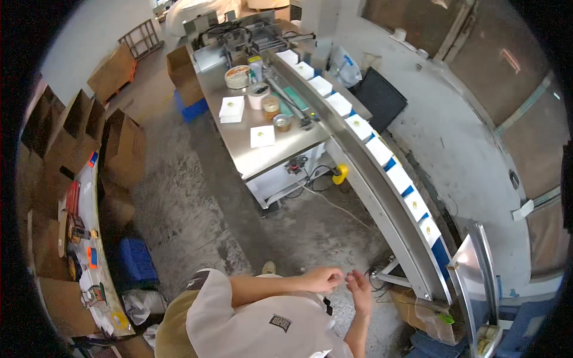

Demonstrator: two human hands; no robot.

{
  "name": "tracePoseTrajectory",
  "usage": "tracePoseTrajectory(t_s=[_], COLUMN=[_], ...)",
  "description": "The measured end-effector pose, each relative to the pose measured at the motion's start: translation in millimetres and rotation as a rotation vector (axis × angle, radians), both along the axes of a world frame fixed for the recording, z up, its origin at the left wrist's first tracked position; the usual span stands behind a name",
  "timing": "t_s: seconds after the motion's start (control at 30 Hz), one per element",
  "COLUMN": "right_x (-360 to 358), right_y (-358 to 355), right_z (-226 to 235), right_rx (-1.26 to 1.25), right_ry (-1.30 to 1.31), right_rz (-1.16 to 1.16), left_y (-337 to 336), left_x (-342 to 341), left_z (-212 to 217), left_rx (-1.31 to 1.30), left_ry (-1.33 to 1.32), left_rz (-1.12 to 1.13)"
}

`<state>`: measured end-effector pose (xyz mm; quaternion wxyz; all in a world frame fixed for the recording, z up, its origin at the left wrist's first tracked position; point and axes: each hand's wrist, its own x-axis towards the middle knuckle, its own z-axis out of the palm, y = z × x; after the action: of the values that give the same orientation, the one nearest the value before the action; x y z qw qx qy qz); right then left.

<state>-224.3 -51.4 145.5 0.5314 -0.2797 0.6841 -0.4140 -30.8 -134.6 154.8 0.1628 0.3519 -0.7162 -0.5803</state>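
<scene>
My left hand is in front of my waist, its fingers curled in, with nothing seen in them. Just to its right, my right hand is raised with its fingers partly bent and apart, holding nothing I can see. The two hands are close together. To their right runs a long conveyor, which slopes from the far machine toward me. A row of white square packets lies on its blue belt, several with a small gold mark. Neither hand touches them.
A steel table carries white packets, tape rolls and a machine. A metal chute stands at the conveyor's near end, above a cardboard box. Cardboard boxes and a cluttered bench line the left.
</scene>
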Motion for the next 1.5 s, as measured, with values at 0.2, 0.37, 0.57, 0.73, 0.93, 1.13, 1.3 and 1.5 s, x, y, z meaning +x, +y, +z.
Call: tracePoseTrajectory(t_s=[0.2,0.37,0.57,0.73,0.93,1.13,1.3,1.5], right_x=[116,173,194,194,176,172,140,95], right_y=[-14,-26,-35,-27,-32,-92,-143,-188], right_z=[-20,0,5,-1,-28,-33,-65,-85], right_rx=[-0.016,0.102,0.042,0.081,0.150,0.170,0.140,0.295], right_ry=[-0.042,0.109,0.136,0.143,0.145,0.109,0.083,0.042], right_rz=[0.252,0.438,0.478,0.395,0.375,0.430,0.391,0.315], left_y=[-25,-32,-30,-46,-161,-337,-452,-499], left_x=[105,157,186,201,229,273,281,252], left_z=[3,-1,-27,-44,-89,-135,-130,-115], left_rx=[-0.022,0.018,0.123,0.328,0.463,0.112,-0.082,0.151], left_ry=[-0.144,-0.094,-0.039,0.020,0.117,-0.369,-0.647,-0.588], left_rz=[-0.043,0.018,0.161,0.318,0.607,0.980,1.170,0.989])
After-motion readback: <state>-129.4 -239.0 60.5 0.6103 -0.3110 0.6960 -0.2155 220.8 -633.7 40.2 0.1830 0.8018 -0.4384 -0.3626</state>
